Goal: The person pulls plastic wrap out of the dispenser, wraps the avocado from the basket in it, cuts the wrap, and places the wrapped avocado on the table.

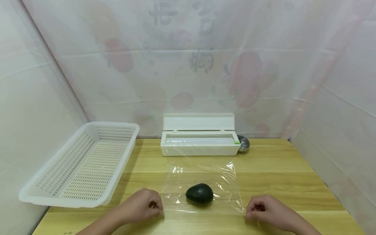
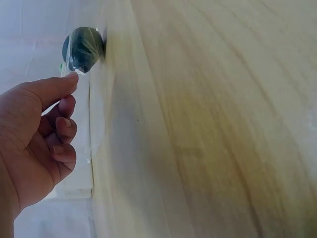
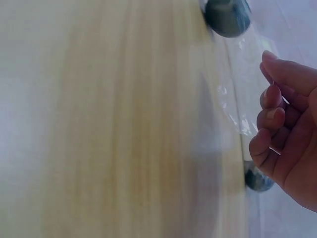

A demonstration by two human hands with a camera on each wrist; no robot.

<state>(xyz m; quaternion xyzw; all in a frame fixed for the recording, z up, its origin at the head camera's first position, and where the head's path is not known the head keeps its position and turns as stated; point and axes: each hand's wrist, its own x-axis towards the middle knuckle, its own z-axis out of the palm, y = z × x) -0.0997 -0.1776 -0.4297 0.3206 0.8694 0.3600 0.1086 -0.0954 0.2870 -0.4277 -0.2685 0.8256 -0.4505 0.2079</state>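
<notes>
A dark green avocado (image 1: pixel 199 194) lies on its side over a sheet of clear cling film (image 1: pixel 202 169). The sheet runs across the table from a white film dispenser (image 1: pixel 201 150) whose lid is raised. My left hand (image 1: pixel 140 206) pinches the near left corner of the film between thumb and forefinger, other fingers curled. On the opposite side my right hand (image 1: pixel 271 212) pinches the near right corner. In the left wrist view the avocado (image 2: pixel 84 49) shows beyond my left fingertips, behind film. The right wrist view catches the avocado (image 3: pixel 228 17) at its top edge.
A white perforated plastic basket (image 1: pixel 114 182) stands on the left of the wooden table (image 1: pixel 279 176). Behind the dispenser's right end sits a dark round item in shiny film (image 1: pixel 244 143), partly hidden. Pale printed curtains (image 1: pixel 141 81) enclose the table at the back and sides.
</notes>
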